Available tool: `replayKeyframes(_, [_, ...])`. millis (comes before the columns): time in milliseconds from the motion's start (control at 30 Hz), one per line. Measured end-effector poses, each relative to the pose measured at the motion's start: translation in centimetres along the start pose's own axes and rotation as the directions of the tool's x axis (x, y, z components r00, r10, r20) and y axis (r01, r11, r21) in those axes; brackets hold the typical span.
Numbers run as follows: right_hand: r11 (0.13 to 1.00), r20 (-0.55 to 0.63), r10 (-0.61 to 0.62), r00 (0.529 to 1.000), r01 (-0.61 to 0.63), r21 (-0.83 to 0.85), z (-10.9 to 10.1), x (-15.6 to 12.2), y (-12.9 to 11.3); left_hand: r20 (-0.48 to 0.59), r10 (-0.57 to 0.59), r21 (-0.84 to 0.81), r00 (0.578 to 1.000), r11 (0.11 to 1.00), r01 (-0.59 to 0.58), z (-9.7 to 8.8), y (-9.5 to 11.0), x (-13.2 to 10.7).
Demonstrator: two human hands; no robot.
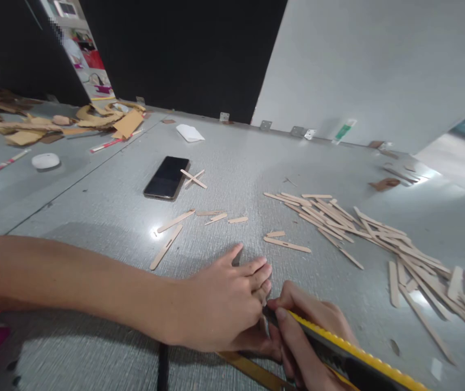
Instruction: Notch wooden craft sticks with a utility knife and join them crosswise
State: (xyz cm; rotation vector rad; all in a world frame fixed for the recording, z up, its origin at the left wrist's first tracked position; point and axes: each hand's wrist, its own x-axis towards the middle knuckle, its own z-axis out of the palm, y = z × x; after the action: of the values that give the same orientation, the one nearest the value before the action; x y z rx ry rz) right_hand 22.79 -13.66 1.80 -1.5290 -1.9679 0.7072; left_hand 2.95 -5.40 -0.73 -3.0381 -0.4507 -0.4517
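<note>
My right hand (313,331) grips a yellow and black utility knife (350,353), its front end close to the fingers of my left hand (224,304). My left hand is pressed low over the table, little finger spread and the other fingers bent down; whatever lies under them is hidden. A brass-coloured flat strip (252,372) shows below my left hand. Beyond the hands lie short cut pieces of craft stick (238,220), a notched craft stick (287,244) and two more notched ones (167,247). Two crossed sticks (193,178) rest beside a phone (167,177).
A loose heap of craft sticks (378,233) spreads across the right side. Cardboard scraps (32,127), a white mouse (45,161) and a folded white paper (190,133) lie farther back. Black and grey panels (183,54) stand along the table's (106,217) far edge, with small metal brackets.
</note>
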Motion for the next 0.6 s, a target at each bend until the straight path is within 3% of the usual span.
replayKeyframes(167, [0.996, 0.018, 0.069, 0.997, -0.07, 0.062, 0.3, 0.0, 0.1, -0.023, 0.008, -0.007, 1.0, 1.0, -0.009, 0.1, 0.0, -0.2])
replayKeyframes(300, [0.983, -0.052, 0.107, 0.993, -0.098, 0.158, 0.8, -0.1, 0.0, -0.071, -0.008, -0.026, 0.997, 1.0, 0.006, 0.5, 0.0, -0.2])
replayKeyframes(467, [0.992, -0.103, 0.12, 0.987, -0.115, 0.057, -0.2, 0.2, -0.3, -0.154, -0.098, -0.042, 0.983, 0.995, 0.093, 1.4, 0.2, 0.2])
replayKeyframes(600, [0.995, -0.1, 0.095, 0.991, -0.097, -0.022, -1.1, 0.8, -0.5, -0.148, -0.128, -0.035, 0.981, 0.992, 0.124, 1.4, 0.2, 0.3])
